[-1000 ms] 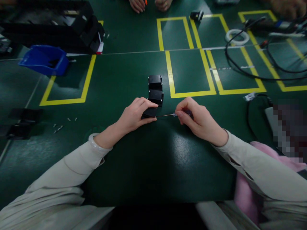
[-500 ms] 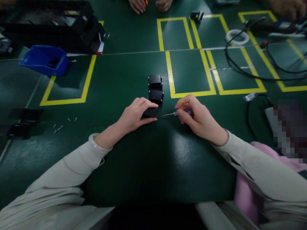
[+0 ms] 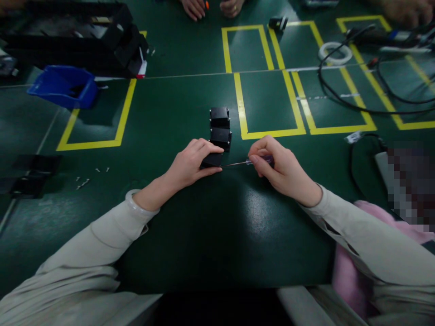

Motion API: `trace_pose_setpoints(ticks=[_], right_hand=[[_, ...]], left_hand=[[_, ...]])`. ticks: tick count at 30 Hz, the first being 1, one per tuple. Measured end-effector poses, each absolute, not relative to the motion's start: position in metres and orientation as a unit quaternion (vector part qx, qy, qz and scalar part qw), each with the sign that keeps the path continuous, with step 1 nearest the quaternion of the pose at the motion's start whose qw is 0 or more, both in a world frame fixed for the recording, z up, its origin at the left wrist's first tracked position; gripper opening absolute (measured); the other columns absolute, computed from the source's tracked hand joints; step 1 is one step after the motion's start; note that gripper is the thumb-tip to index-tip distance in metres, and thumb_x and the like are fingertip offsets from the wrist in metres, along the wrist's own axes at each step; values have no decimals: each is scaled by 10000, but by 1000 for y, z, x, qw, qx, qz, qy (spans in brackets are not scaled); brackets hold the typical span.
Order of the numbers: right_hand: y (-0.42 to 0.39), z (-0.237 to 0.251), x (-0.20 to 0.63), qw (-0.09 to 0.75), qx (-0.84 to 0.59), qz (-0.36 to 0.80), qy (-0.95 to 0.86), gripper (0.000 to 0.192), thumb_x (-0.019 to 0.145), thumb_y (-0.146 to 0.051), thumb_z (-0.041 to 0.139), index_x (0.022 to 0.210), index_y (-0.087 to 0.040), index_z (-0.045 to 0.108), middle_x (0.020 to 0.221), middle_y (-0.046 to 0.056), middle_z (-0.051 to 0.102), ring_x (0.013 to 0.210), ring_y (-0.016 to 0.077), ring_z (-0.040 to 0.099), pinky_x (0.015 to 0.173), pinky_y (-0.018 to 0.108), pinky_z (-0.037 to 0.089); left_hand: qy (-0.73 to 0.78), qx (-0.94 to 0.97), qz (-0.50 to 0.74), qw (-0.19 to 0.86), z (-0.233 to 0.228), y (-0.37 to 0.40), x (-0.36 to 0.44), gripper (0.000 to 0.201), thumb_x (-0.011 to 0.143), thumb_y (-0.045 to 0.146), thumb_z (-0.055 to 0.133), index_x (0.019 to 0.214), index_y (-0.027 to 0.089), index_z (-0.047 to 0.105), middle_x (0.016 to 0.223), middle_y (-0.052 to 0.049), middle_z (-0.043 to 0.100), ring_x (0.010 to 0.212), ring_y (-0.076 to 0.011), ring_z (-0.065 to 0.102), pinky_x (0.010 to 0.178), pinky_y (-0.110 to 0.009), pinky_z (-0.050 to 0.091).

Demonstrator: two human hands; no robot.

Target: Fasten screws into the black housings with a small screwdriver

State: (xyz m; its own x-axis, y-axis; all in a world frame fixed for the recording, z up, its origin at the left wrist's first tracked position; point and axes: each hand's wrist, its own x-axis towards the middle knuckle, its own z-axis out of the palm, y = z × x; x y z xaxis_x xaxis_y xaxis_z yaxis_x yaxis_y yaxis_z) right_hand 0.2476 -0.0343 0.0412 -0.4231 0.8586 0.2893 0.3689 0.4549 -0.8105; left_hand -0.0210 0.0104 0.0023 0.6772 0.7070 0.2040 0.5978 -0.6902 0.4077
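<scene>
My left hand (image 3: 192, 161) grips a small black box-shaped part (image 3: 212, 160) against the table, thumb on the near side and fingers on the far side. In my right hand (image 3: 277, 165) is a screwdriver (image 3: 251, 160) with a clear purplish handle, held in a pinch. Its thin shaft points left, and the tip meets the right end of the black part near my left thumb. Just beyond stand two similar black parts (image 3: 219, 135) in a line, with small silver screws at their corners.
Loose screws (image 3: 82, 183) lie on the left, near more black parts (image 3: 29, 184). A blue bin (image 3: 64, 86) stands before a black tray (image 3: 68, 40). Cables (image 3: 340, 97) and a tape roll (image 3: 335, 53) lie at right. Across the table are another person's hands (image 3: 193, 8).
Almost nothing differs. My right hand shifts very slightly on the screwdriver; the tip stays at the black part, and my left hand keeps its hold.
</scene>
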Motion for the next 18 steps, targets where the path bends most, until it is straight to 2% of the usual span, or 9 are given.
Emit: trace_pose_setpoints(ticks=[4, 6, 9, 11, 14, 18], right_hand=[[-35, 41, 247, 363, -399, 328, -776, 107, 966, -172, 535, 1054, -196, 479, 769, -41, 556, 629, 84, 529, 632, 239, 398], [-34, 41, 247, 357, -400, 338, -774, 63, 981, -218, 543, 996, -198, 486, 724, -51, 548, 597, 77, 517, 601, 233, 377], [-33, 40, 248, 353, -399, 347, -772, 97, 996, -244, 530, 926, -204, 477, 663, -65, 515, 558, 72, 487, 570, 228, 349], [-33, 41, 248, 358, -397, 337, -775, 49, 982, -196, 524, 971, -204, 476, 678, -65, 502, 573, 77, 480, 588, 230, 358], [-33, 41, 249, 360, -399, 325, -778, 124, 957, -154, 532, 1053, -201, 468, 707, -63, 501, 600, 86, 484, 620, 237, 376], [-33, 42, 248, 346, -404, 343, -774, 75, 992, -229, 529, 948, -207, 473, 666, -65, 518, 565, 79, 495, 582, 231, 358]], left_hand=[[361, 903, 174, 156, 2, 10, -21, 422, 946, 433, 648, 1290, 205, 561, 1199, -102, 641, 1127, -281, 571, 940, -422, 482], [362, 903, 173, 154, 2, 10, -21, 419, 946, 436, 647, 1289, 210, 561, 1201, -101, 640, 1131, -281, 570, 943, -423, 480], [361, 903, 176, 152, 1, 11, -21, 412, 946, 436, 648, 1282, 211, 565, 1198, -101, 641, 1127, -281, 571, 943, -424, 480], [358, 904, 179, 151, 1, 11, -21, 417, 946, 439, 650, 1283, 208, 566, 1193, -101, 642, 1126, -279, 572, 941, -421, 481], [353, 906, 181, 148, 0, 11, -21, 427, 948, 445, 648, 1289, 203, 564, 1189, -101, 642, 1125, -278, 572, 939, -419, 483], [358, 905, 177, 149, 1, 11, -22, 432, 948, 454, 647, 1291, 205, 563, 1197, -103, 641, 1125, -281, 573, 937, -422, 483]])
